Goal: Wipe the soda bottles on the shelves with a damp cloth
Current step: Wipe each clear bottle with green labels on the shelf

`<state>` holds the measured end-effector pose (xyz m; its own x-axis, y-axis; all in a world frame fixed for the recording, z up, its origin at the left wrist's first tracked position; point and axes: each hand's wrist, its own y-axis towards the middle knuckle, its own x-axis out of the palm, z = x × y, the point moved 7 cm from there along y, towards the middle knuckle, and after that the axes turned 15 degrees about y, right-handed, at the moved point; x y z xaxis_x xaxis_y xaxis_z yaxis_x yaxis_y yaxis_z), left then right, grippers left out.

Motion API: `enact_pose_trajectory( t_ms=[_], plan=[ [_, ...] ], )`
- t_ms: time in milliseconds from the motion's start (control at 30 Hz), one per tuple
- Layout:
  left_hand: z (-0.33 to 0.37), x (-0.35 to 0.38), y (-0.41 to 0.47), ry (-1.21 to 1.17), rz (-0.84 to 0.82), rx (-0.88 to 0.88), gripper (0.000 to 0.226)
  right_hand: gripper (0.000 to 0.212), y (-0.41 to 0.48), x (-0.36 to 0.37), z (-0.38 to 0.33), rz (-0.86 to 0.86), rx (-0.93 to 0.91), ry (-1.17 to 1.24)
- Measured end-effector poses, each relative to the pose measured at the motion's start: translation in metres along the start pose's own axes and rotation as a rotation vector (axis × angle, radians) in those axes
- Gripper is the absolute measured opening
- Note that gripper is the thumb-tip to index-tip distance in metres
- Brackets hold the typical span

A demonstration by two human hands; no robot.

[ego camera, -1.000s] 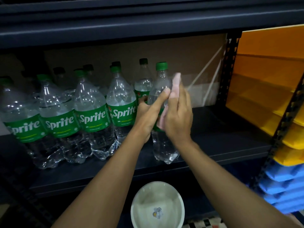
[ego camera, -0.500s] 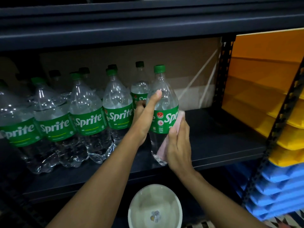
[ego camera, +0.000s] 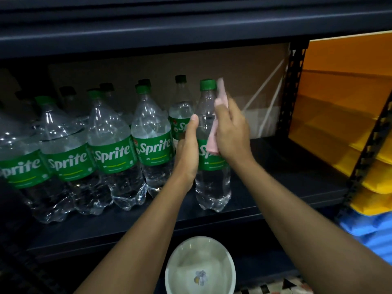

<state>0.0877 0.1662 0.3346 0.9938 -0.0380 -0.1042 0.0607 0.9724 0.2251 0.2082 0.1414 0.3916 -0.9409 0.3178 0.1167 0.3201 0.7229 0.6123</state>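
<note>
A clear Sprite bottle [ego camera: 212, 183] with a green cap stands upright at the right end of the row on the dark shelf [ego camera: 275, 187]. My left hand [ego camera: 187, 153] grips its left side at the label, thumb up along the bottle. My right hand [ego camera: 231, 132] presses a pink cloth [ego camera: 214, 134] flat against the bottle's right side, from the label up to beside the cap. Several more Sprite bottles [ego camera: 114, 151] stand in rows to the left.
A white bowl [ego camera: 200, 266] of water sits below the shelf edge. A black perforated upright [ego camera: 290, 92] bounds the shelf on the right. Orange bins [ego camera: 347, 115] and blue bins [ego camera: 369, 230] hang beyond it. The upper shelf [ego camera: 191, 28] overhangs the bottles.
My right hand slid the pink cloth down the bottle to below the label, then back up to the neck. My left hand kept its hold on the bottle.
</note>
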Motion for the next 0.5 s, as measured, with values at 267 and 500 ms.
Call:
enact_pose_trajectory(
  t_ms=[267, 500],
  plan=[
    [-0.009, -0.002, 0.002, 0.053, 0.006, 0.065, 0.097, 0.055, -0.1, -0.02, 0.092, 0.148, 0.12, 0.081],
    [-0.059, 0.009, -0.014, 0.261, 0.02, 0.124, 0.1, 0.053, -0.119, -0.029, 0.116, 0.093, 0.312, 0.088]
  ],
)
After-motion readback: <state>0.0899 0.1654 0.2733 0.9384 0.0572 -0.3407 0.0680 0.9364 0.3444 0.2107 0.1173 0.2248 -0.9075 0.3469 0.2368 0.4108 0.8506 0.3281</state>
